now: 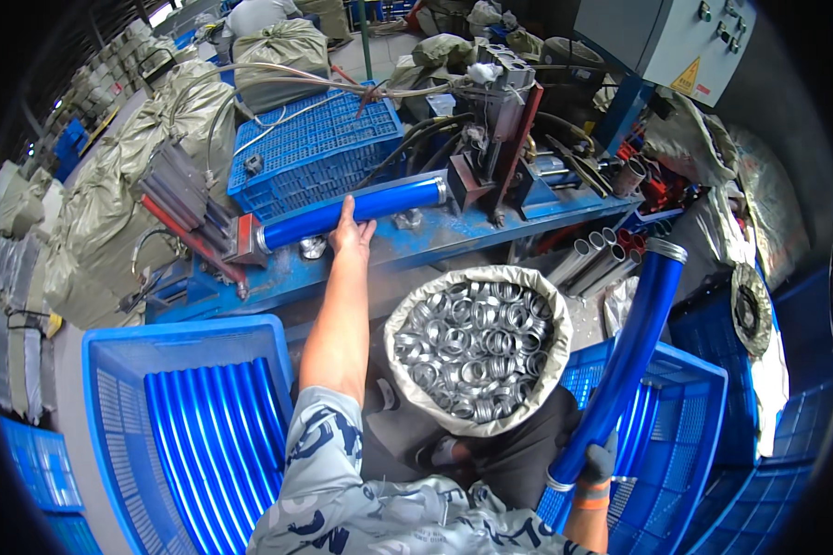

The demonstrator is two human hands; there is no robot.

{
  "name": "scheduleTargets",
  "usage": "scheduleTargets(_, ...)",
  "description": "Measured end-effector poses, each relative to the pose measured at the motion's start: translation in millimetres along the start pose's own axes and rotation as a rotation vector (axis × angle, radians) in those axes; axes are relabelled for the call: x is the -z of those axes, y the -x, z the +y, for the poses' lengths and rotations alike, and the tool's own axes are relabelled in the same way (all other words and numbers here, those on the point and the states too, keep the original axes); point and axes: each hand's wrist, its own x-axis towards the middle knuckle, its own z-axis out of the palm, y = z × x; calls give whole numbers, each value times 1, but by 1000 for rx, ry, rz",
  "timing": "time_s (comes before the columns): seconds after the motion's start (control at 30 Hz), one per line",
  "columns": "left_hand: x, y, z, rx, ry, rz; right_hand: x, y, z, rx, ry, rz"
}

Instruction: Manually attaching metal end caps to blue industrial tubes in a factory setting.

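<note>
1 blue tube (352,211) lies clamped across the press bench (407,248), the left hand (350,233) resting flat-fingered on it. The gloved right hand (600,460) grips another tube (627,356) low, upright; probably stiff, light, slick.

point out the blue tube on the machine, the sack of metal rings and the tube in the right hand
blue tube on the machine (379,205), head view, middle of its length
sack of metal rings (525,400), head view, its rolled rim
tube in the right hand (631,351), head view, mid shaft

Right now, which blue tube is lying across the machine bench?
The blue tube under the left hand; the right hand holds another tube up, the rest lie in crates.
</note>
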Motion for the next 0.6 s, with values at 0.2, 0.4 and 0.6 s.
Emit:
scheduleTargets(0.2,35,19,24,83,-137,-82,-28,-16,-2,-56,122,-93)
scheduleTargets(0.4,91,179,-23,82,-303,-387,25,64,-41,248,632,370)
scheduleTargets(0.6,272,200,-22,-39,-488,-327,193,147,-46,0,1318,721)
